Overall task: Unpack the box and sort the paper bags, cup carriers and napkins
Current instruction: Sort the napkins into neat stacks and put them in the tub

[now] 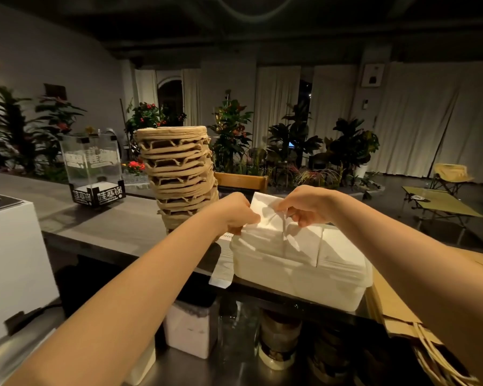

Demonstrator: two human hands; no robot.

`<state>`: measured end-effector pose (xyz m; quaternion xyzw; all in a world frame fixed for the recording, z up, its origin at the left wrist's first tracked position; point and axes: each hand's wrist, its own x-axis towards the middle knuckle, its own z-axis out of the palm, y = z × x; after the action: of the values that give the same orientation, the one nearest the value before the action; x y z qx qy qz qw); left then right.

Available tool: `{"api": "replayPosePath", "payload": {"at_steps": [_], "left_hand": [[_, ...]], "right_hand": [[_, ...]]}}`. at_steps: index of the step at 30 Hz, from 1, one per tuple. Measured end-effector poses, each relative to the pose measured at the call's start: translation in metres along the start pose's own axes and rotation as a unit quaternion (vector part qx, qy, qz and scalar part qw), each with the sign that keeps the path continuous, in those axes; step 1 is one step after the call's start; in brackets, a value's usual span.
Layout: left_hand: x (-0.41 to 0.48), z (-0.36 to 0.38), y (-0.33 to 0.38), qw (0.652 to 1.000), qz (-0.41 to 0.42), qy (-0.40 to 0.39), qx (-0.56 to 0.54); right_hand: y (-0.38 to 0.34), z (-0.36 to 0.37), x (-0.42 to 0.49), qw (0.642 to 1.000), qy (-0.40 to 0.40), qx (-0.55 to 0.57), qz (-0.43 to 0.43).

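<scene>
Right of the cup carrier stack [179, 176], atop the white tub [299, 282], the napkins [304, 243] lie crosswise just below me. My left hand [234, 213] and right hand [307, 204], equally near, both pinch the raised top sheet [265, 206].

A clear acrylic box [94, 168] on a black printed base is set towards the left of a long grey counter [117, 224], with a tall stack of brown cup carriers [179, 174] stood near it. At the front edge a white tub [299, 282] of napkins [338, 246] is placed, and a white paper slip [221, 271] is hung over the edge beside it. Brown paper bags [393, 302] are seen at the right, possibly rested on the counter
</scene>
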<state>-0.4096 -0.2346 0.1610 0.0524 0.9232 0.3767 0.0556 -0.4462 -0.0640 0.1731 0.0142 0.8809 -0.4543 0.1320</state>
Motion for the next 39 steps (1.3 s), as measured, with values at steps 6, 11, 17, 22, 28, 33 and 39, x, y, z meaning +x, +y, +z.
{"api": "replayPosePath", "payload": {"at_steps": [6,11,17,22,28,33,39], "left_hand": [[0.0,0.006,0.003,0.985,0.038,0.068,0.154],[-0.005,0.013,-0.004,0.964,0.147,0.078,0.209],[-0.006,0.028,-0.006,0.935,0.144,-0.095,0.31],[-0.012,0.021,0.003,0.928,0.129,-0.132,0.324],[-0.021,0.026,0.002,0.925,0.129,-0.135,0.332],[-0.035,0.019,-0.003,0.964,0.147,-0.046,0.216],[-0.095,0.017,-0.004,0.989,0.138,0.056,0.023]], "right_hand": [[0.009,0.011,0.009,0.995,0.0,-0.005,0.095],[0.011,0.021,0.019,0.99,0.018,-0.077,0.115],[0.008,0.029,0.021,0.976,0.034,-0.206,0.055],[0.001,0.038,0.018,0.932,0.139,-0.32,-0.092],[-0.001,0.046,-0.012,0.885,0.035,-0.459,-0.07],[-0.014,0.037,-0.048,0.908,0.082,-0.391,-0.124],[-0.007,0.055,-0.128,0.946,0.162,-0.203,-0.194]]}}
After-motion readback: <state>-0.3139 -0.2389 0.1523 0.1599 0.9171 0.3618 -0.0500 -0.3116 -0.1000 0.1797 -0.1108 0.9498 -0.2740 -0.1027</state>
